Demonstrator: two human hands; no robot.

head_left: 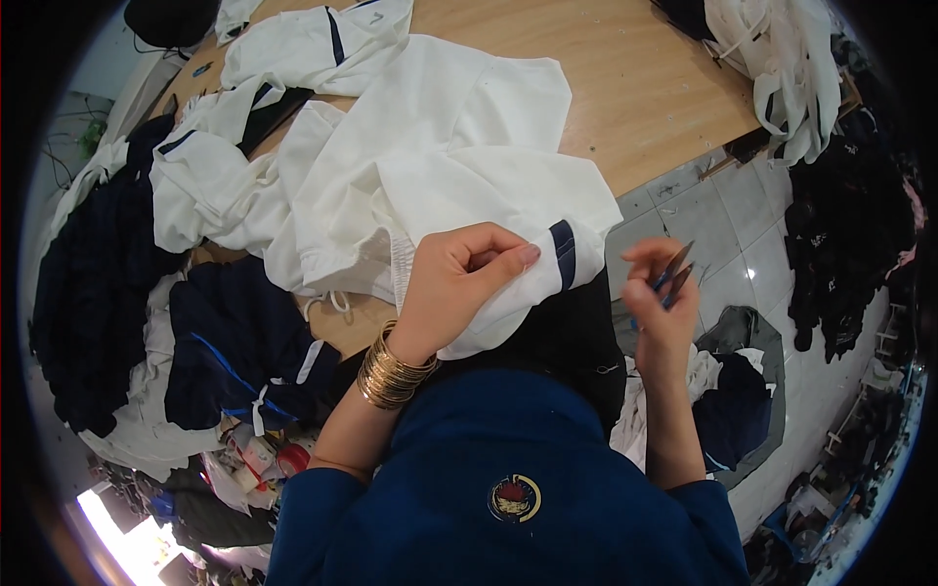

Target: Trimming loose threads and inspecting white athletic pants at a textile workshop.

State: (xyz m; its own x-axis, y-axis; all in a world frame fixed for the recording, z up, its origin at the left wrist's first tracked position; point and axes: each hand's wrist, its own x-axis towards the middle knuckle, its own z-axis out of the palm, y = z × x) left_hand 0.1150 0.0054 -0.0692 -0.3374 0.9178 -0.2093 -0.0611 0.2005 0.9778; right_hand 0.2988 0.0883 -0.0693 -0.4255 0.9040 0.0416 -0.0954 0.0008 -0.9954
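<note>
White trousers [459, 107] with a gathered waistband and a drawstring spread over the near edge of the table and across my lap. My left hand [454, 278], with a stack of gold bangles at the wrist, pinches the white cloth between thumb and fingers. Just right of the pinch is a navy stripe [564, 256] on the leg. My right hand [660, 308] is raised to the right of the cloth, apart from it. Its fingers are closed round small thread snips [674, 276], blades pointing up.
More white garments [293, 44] lie at the far left of the wooden table [645, 88], and a white pile [782, 68] hangs off its right end. Dark navy garments [239, 332] are heaped at the left. Black cloth [840, 244] and a grey sack [752, 337] with garments sit on the tiled floor.
</note>
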